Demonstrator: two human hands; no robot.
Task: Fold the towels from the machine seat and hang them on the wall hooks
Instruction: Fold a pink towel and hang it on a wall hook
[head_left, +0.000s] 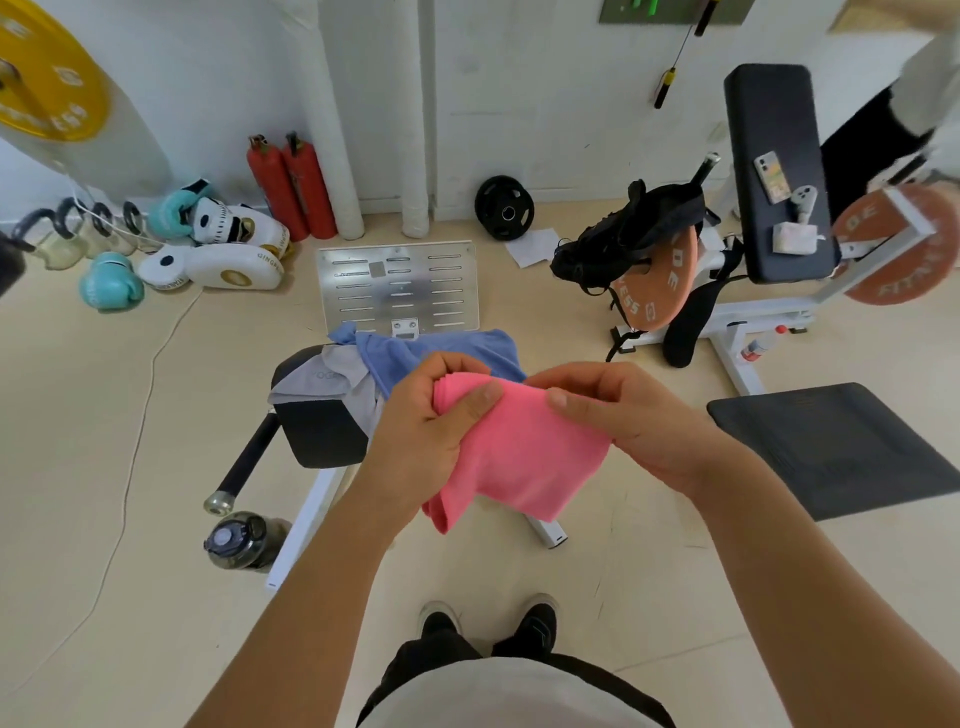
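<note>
A folded pink towel (519, 452) hangs in the air between my two hands, in front of the machine seat. My left hand (426, 426) grips its bunched left end, thumb on top. My right hand (613, 415) pinches the right edge of the fold. Behind them, a blue towel (447, 348) and a grey towel (337, 379) lie crumpled on the black machine seat (317, 436). At the top edge of the view, a board with green hooks (670, 10) is fixed to the white wall.
A metal footplate (397, 286) stands behind the seat. A water bottle (241, 540) lies on the floor at left, with boxing gloves (111, 283) and fire extinguishers (291, 187) near the wall. A black bench (779, 171) with a phone and weight plates is at right, a dark mat (841, 447) beside it.
</note>
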